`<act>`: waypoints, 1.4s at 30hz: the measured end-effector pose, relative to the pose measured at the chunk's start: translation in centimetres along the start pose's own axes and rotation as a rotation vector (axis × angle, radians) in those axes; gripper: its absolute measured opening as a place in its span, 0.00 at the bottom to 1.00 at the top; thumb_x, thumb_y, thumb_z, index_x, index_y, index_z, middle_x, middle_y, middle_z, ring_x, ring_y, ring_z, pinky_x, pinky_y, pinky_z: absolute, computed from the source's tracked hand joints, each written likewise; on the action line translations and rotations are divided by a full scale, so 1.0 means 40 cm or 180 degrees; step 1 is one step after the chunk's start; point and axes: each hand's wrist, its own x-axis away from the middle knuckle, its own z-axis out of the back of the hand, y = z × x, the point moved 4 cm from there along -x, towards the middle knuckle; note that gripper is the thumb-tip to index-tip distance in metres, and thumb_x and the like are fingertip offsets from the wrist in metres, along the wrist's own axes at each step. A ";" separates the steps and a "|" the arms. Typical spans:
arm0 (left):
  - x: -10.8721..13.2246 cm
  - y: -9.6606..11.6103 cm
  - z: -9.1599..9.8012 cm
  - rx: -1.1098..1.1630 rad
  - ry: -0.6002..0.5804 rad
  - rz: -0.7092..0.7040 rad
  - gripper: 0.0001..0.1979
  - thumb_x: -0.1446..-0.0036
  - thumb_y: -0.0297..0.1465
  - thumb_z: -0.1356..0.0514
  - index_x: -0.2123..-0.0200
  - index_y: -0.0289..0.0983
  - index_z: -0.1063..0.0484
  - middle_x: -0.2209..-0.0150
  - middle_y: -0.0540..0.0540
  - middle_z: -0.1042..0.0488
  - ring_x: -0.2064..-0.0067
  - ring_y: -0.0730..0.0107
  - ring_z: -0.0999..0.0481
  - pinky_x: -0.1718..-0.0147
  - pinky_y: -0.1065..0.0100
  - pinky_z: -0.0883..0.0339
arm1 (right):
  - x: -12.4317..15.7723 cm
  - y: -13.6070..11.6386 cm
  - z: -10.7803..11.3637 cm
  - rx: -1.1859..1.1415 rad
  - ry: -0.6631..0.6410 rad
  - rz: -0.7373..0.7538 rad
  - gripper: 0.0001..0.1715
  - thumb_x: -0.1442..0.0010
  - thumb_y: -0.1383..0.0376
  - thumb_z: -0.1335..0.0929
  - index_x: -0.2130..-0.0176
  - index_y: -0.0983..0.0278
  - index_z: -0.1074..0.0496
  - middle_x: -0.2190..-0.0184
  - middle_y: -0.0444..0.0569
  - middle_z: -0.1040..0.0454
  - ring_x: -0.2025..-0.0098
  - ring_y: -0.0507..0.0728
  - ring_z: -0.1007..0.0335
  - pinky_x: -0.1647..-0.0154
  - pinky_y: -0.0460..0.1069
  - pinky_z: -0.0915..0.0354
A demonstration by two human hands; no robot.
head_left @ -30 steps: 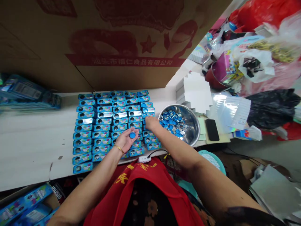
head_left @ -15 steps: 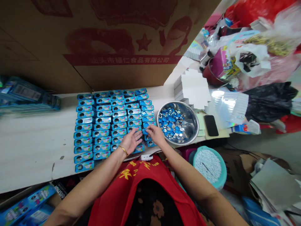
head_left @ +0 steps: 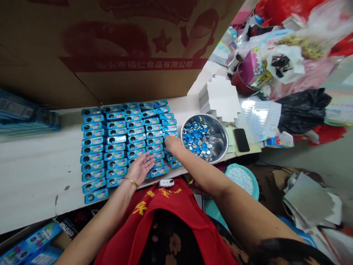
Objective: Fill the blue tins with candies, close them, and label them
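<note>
Several columns of small blue tins or boxes (head_left: 116,147), each with a dark round spot on its top face, stand packed close together. My left hand (head_left: 141,168) rests palm up over their near edge, fingers stretched out, with nothing visible in it. At the right-hand column, my right hand (head_left: 173,144) is bent down over a box with its fingers curled; the fingertips and anything in them are hidden. Just right of that hand sits a steel bowl (head_left: 224,141) holding many small round caps (head_left: 200,138), blue on one side and silver on the other.
A large cardboard carton (head_left: 124,86) stands behind the boxes. Right of the bowl are stacked white cards (head_left: 223,99) and a black phone (head_left: 241,140). Below the table edge is a turquoise tub (head_left: 256,184) of white pellets. More blue packs (head_left: 24,114) lie at the left.
My right hand has moved up its column, and its fingers have turned down out of sight. My left hand has shifted left, staying palm up. The whole view has shifted slightly.
</note>
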 end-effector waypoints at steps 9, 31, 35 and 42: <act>-0.010 -0.019 -0.017 -0.0004 0.0214 -0.0143 0.07 0.47 0.27 0.45 0.64 0.33 0.30 0.64 0.40 0.25 0.61 0.66 0.25 0.61 0.65 0.31 | 0.079 0.306 -0.053 -0.0654 0.1362 -0.0485 0.30 0.43 0.55 0.40 0.45 0.65 0.46 0.49 0.57 0.39 0.50 0.58 0.40 0.56 0.50 0.41; -0.144 -0.259 -0.485 0.1009 -0.1176 0.0765 0.16 0.48 0.42 0.47 0.65 0.36 0.31 0.72 0.46 0.27 0.69 0.65 0.26 0.64 0.62 0.35 | 0.154 0.410 0.024 -0.2073 0.2234 0.1277 0.14 0.44 0.66 0.41 0.61 0.63 0.30 0.61 0.51 0.32 0.58 0.55 0.37 0.58 0.49 0.39; -0.181 -0.262 -0.535 0.1336 -0.1508 0.0783 0.16 0.48 0.40 0.47 0.67 0.33 0.30 0.74 0.45 0.28 0.69 0.67 0.27 0.64 0.65 0.36 | 0.203 0.354 0.044 -0.0931 0.1918 0.1844 0.15 0.45 0.66 0.38 0.57 0.64 0.31 0.56 0.55 0.34 0.54 0.59 0.40 0.54 0.54 0.41; -0.207 -0.257 -0.521 0.1339 -0.1419 0.0753 0.11 0.49 0.34 0.45 0.67 0.32 0.30 0.75 0.47 0.28 0.75 0.72 0.28 0.71 0.69 0.34 | 0.217 0.388 0.068 -0.1305 0.1773 0.2326 0.15 0.42 0.66 0.40 0.56 0.61 0.31 0.54 0.51 0.32 0.50 0.57 0.39 0.51 0.55 0.41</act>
